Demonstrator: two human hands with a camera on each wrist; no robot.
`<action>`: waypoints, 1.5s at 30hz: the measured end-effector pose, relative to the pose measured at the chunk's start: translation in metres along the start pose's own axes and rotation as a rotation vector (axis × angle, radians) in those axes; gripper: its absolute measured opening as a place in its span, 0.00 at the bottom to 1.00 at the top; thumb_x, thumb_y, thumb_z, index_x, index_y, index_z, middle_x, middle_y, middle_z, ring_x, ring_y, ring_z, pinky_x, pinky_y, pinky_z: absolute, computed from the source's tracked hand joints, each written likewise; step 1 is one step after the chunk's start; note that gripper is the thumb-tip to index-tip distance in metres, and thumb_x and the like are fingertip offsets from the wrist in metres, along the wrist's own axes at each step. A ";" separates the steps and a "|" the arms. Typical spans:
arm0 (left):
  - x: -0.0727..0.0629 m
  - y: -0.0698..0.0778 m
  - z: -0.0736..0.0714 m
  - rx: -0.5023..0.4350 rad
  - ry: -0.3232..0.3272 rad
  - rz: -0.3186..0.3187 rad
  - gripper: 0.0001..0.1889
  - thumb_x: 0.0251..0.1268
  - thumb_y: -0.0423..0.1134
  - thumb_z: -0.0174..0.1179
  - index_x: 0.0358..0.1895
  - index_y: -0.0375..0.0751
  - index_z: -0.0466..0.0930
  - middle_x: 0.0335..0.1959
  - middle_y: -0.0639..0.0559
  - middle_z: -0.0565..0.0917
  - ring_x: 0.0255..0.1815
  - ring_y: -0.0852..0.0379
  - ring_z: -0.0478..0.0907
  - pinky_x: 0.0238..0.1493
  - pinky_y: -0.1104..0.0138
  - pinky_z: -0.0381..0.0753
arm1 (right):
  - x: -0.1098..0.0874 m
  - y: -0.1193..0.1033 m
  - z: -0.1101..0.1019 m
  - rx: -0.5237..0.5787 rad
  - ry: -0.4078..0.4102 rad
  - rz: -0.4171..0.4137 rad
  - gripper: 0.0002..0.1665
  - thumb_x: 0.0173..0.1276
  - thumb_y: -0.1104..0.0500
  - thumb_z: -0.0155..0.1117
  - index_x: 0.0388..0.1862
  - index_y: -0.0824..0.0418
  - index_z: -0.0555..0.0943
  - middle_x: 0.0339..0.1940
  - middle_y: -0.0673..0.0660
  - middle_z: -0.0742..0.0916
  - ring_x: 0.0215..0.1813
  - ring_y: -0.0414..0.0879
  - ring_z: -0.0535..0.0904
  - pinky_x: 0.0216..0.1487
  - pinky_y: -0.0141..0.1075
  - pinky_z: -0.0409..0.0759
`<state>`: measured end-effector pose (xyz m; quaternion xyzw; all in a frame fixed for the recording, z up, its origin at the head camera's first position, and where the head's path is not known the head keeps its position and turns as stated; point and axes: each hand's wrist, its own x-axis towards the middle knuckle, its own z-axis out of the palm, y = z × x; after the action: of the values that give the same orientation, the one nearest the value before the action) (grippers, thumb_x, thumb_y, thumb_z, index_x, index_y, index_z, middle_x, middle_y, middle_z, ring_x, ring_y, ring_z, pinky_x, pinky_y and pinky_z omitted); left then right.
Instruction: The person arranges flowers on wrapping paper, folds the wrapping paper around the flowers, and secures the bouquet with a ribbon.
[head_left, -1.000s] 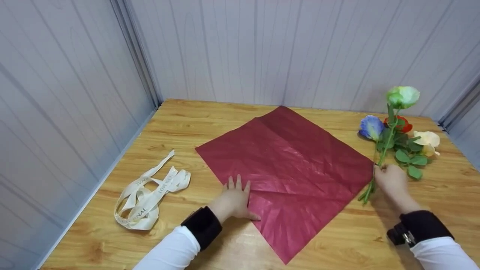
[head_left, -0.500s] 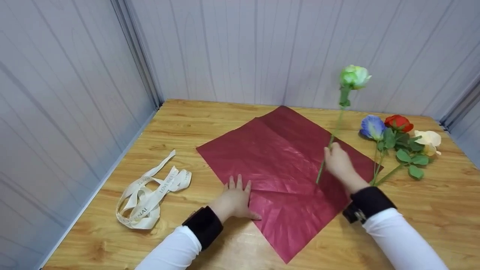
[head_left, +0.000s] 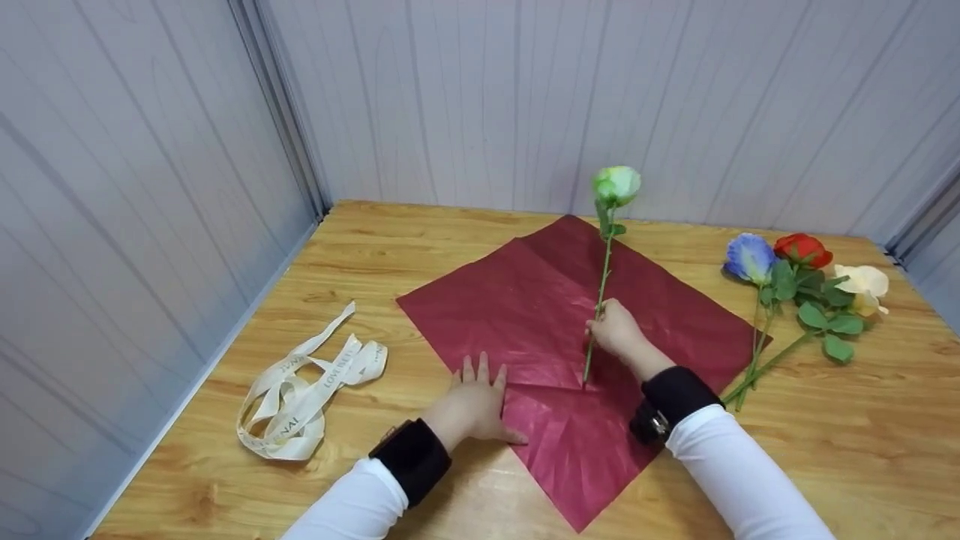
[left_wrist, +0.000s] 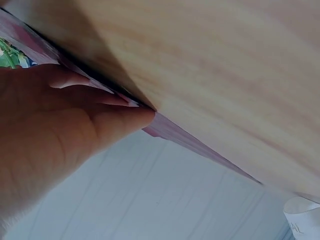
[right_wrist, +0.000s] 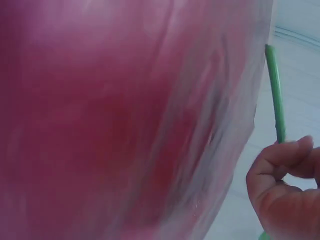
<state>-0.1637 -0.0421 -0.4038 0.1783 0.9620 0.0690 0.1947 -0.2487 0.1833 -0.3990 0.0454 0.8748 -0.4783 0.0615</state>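
A dark red sheet of wrapping paper [head_left: 517, 300] lies cornerwise on the wooden table. My left hand [head_left: 476, 405] rests with spread fingers on its left edge; the left wrist view shows the fingers [left_wrist: 125, 120] flat along that edge. Over the middle of the sheet, my right hand [head_left: 619, 330] pinches the green stem of an artificial flower [head_left: 616, 186] with a pale green and white bloom. The bloom points toward the back wall, and the stem's cut end [right_wrist: 270, 52] sticks out below the curled fingers.
At the right lie a blue flower [head_left: 750, 257], a red flower [head_left: 802, 249] and a cream flower [head_left: 862, 281], their stems crossing near the sheet's right corner. A loosely coiled white printed ribbon [head_left: 289, 427] lies at the left. Grey panel walls [head_left: 450, 105] stand behind and beside the table.
My right hand has lifted the pale green flower from the bunch at the right and carried it left over the paper's middle. My left hand has stayed on the left edge.
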 end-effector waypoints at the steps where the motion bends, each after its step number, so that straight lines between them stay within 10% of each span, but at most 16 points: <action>1: 0.000 0.000 0.000 0.002 0.000 -0.001 0.59 0.46 0.70 0.63 0.75 0.39 0.47 0.75 0.31 0.43 0.74 0.30 0.40 0.73 0.48 0.49 | 0.000 0.001 0.001 0.005 -0.015 0.013 0.07 0.69 0.71 0.49 0.42 0.75 0.67 0.21 0.52 0.75 0.20 0.38 0.70 0.24 0.28 0.69; 7: 0.000 0.000 0.002 0.006 -0.003 -0.005 0.59 0.46 0.70 0.63 0.75 0.39 0.47 0.75 0.31 0.43 0.74 0.31 0.40 0.73 0.48 0.49 | 0.001 0.010 0.002 0.039 -0.099 0.125 0.13 0.74 0.65 0.44 0.27 0.63 0.63 0.13 0.53 0.75 0.13 0.38 0.61 0.19 0.29 0.60; 11: 0.000 0.000 0.001 0.004 0.000 -0.004 0.59 0.46 0.70 0.63 0.75 0.39 0.47 0.75 0.31 0.43 0.74 0.30 0.41 0.73 0.48 0.49 | 0.001 0.012 0.002 0.072 -0.111 0.146 0.08 0.77 0.62 0.41 0.43 0.67 0.65 0.16 0.53 0.75 0.14 0.39 0.62 0.20 0.30 0.61; 17: 0.000 0.000 0.001 0.004 0.003 0.003 0.58 0.46 0.70 0.63 0.75 0.39 0.47 0.75 0.31 0.43 0.74 0.30 0.41 0.73 0.48 0.49 | 0.004 0.012 0.000 0.044 -0.090 0.094 0.27 0.67 0.71 0.47 0.65 0.76 0.61 0.33 0.58 0.81 0.27 0.40 0.71 0.30 0.30 0.71; 27: 0.001 0.000 0.002 -0.006 -0.006 -0.003 0.59 0.46 0.70 0.62 0.75 0.39 0.46 0.75 0.32 0.42 0.75 0.31 0.39 0.73 0.48 0.49 | 0.004 0.010 0.001 -0.363 -0.019 -0.098 0.27 0.64 0.69 0.52 0.63 0.75 0.68 0.47 0.70 0.82 0.48 0.59 0.79 0.47 0.45 0.78; 33: 0.000 0.001 -0.001 -0.009 -0.012 -0.007 0.58 0.47 0.69 0.63 0.75 0.39 0.47 0.75 0.32 0.42 0.75 0.31 0.40 0.72 0.47 0.49 | 0.000 0.010 0.005 -0.519 -0.025 -0.154 0.09 0.62 0.63 0.60 0.31 0.70 0.77 0.25 0.62 0.83 0.27 0.50 0.78 0.33 0.38 0.76; 36: 0.000 0.001 -0.001 -0.012 -0.014 -0.009 0.58 0.47 0.69 0.63 0.75 0.39 0.47 0.75 0.32 0.42 0.75 0.30 0.40 0.72 0.47 0.49 | -0.004 0.009 0.008 -0.555 -0.071 -0.137 0.18 0.62 0.60 0.61 0.13 0.61 0.71 0.09 0.52 0.77 0.15 0.43 0.73 0.22 0.32 0.71; 45: 0.000 0.001 0.000 -0.012 -0.012 -0.001 0.58 0.47 0.69 0.63 0.75 0.39 0.47 0.75 0.32 0.42 0.74 0.30 0.39 0.73 0.48 0.49 | -0.007 0.006 0.010 -0.590 -0.110 -0.177 0.24 0.63 0.66 0.53 0.06 0.57 0.66 0.04 0.48 0.71 0.11 0.40 0.70 0.18 0.28 0.67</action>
<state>-0.1638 -0.0413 -0.4034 0.1773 0.9605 0.0735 0.2014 -0.2405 0.1781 -0.4085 -0.0767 0.9719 -0.2089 0.0771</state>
